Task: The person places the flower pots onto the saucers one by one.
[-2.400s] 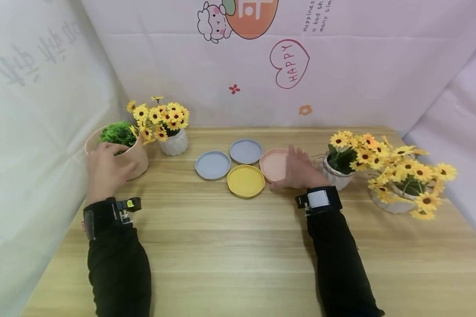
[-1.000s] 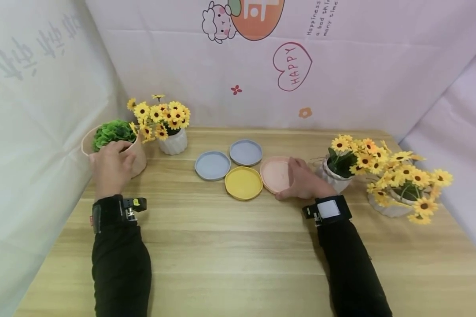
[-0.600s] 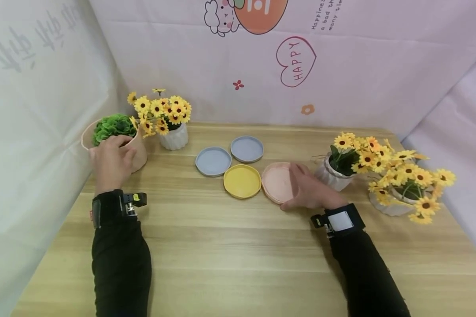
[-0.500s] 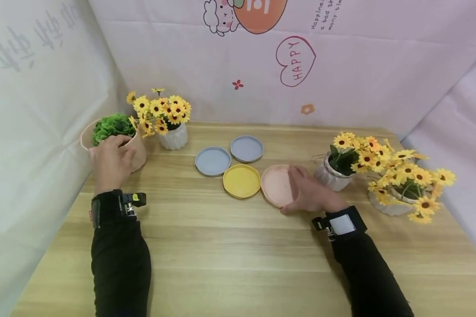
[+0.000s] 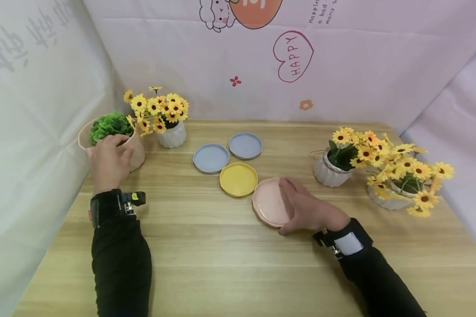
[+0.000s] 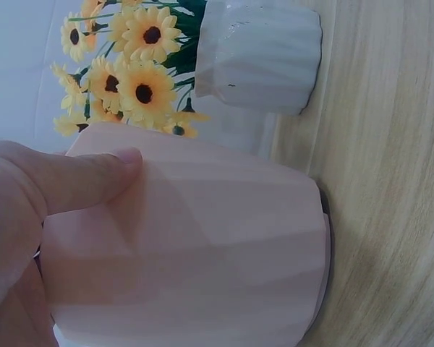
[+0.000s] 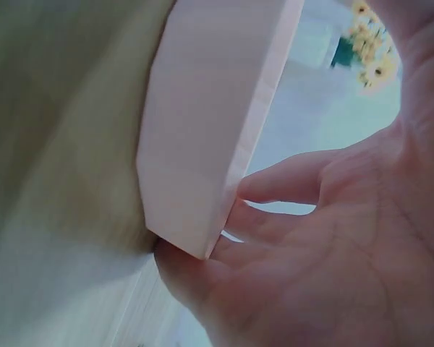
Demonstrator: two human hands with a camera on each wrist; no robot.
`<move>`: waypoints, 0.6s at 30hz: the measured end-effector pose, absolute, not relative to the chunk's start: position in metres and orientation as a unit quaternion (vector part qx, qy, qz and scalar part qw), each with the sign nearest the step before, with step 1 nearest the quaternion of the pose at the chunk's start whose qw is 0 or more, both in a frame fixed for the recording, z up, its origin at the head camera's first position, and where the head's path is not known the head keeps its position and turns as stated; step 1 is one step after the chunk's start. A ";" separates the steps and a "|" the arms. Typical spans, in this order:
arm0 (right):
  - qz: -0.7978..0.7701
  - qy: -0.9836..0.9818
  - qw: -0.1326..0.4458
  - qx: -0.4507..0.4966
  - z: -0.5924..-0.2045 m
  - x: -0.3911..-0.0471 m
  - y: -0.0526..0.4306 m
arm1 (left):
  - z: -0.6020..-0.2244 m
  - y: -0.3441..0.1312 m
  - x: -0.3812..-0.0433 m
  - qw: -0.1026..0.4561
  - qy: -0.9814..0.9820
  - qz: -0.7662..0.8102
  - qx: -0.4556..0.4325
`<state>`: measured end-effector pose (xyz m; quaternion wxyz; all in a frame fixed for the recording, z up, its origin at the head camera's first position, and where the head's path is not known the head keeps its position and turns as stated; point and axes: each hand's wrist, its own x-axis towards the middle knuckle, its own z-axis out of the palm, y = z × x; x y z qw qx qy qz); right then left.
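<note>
At the left, my left hand grips the near rim of a pale pink flowerpot with a leafy green plant in it. The left wrist view shows the thumb pressed on the pot's outer wall; the other fingers are mostly hidden. My right hand holds the right side of a round pink saucer, thumb at its near edge. In the right wrist view, several fingers touch the saucer's edge. A yellow saucer lies just left of the pink one.
Two blue saucers lie behind the yellow one. A white pot of yellow flowers stands beside the pink flowerpot. On the right are two more white flower pots, close behind my right forearm. A printed cloth hangs along the table's back edge.
My right hand has taken hold of the pink saucer and drawn it nearer to me, away from the blue saucers. My left hand stays at the flowerpot's rim.
</note>
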<state>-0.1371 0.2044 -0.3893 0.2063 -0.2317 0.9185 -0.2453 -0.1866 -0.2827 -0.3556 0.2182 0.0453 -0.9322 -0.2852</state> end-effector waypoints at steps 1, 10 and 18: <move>-0.242 0.918 0.207 -0.237 -0.389 -0.134 0.202 | -0.356 -0.283 -0.186 0.218 -0.932 -0.286 0.046; -0.253 0.899 0.215 -0.284 -0.390 -0.113 0.173 | -0.358 -0.283 -0.185 0.217 -0.931 -0.291 0.044; -0.244 0.892 0.217 -0.312 -0.387 -0.109 0.145 | -0.356 -0.284 -0.187 0.215 -0.930 -0.296 0.040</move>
